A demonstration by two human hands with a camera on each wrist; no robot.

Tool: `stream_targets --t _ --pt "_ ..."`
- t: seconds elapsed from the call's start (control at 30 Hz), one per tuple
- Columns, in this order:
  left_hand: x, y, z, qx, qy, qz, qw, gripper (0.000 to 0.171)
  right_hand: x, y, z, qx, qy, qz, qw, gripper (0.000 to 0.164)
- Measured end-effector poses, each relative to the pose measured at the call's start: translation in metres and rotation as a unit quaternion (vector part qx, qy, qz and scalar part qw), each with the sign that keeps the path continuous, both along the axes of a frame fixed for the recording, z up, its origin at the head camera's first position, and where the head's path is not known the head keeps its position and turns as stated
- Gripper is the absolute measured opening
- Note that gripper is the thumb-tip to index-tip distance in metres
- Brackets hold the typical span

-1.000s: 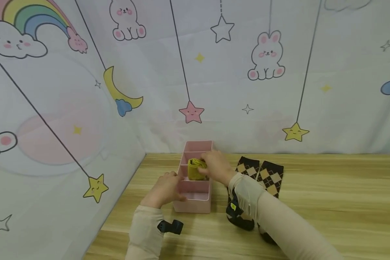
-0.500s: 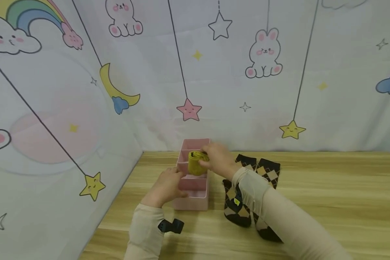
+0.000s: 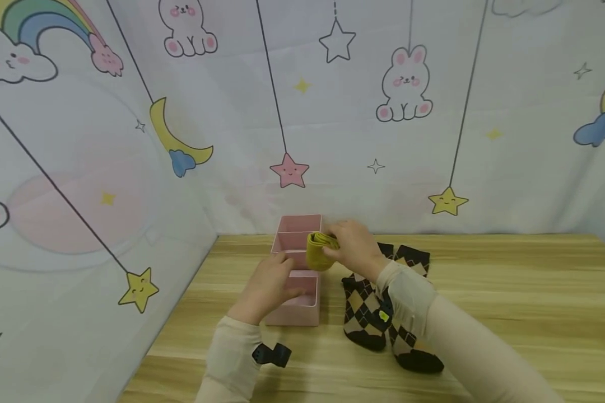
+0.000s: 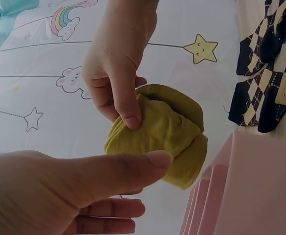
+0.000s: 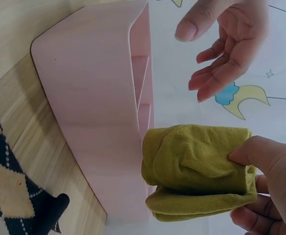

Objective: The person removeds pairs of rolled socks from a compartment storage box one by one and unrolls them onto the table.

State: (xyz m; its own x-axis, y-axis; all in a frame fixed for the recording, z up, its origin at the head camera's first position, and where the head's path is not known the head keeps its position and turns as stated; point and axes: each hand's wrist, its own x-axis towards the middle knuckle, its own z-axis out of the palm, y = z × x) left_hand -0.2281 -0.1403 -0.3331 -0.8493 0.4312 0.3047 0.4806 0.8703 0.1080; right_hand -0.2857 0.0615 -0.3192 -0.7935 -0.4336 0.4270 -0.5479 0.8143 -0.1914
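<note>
- 1 folded mustard fabric bundle (image 5: 196, 161): pinched betw. R hand (image 3: 355, 249) thumb & fingers, above pink box (image 3: 292, 317).
- L hand (image 3: 267, 285): thumb & fingers apart, nr. bundle.
- 2 argyle socks (image 3: 365, 316): on tbl. (image 3: 514, 313), R of box.

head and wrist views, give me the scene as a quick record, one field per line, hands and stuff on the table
bundle: yellow bundle, folded cloth, held above the rim of the box
grip: right hand pinches the yellow bundle between thumb and fingers
free hand: left hand, holds nothing, apart from the yellow bundle
box: pink, open-topped, divided inside
socks: two argyle socks, lying right of the box, partly hidden by the right arm
surface: wood-grain table
behind: white backdrop with cartoon prints
</note>
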Motion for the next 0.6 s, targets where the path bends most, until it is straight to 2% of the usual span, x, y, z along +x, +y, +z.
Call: stream_targets --t 0.23,0.37,0.6 --pt "-0.002 0.008 -0.003 0.027 0.045 -0.02 0.9984 0.046 0.005 0.017 -0.001 -0.013 0.009 -0.012 1.0 0.024" --pt "-0.003 0.013 -0.004 0.032 0.076 -0.034 0.9961 0.045 0.008 0.028 -0.002 -0.02 -0.004 -0.02 1.0 0.026" --pt "-0.005 0.022 -0.012 0.015 0.16 -0.071 0.9845 0.045 0.014 0.044 -0.01 -0.018 -0.004 -0.043 0.999 0.028"
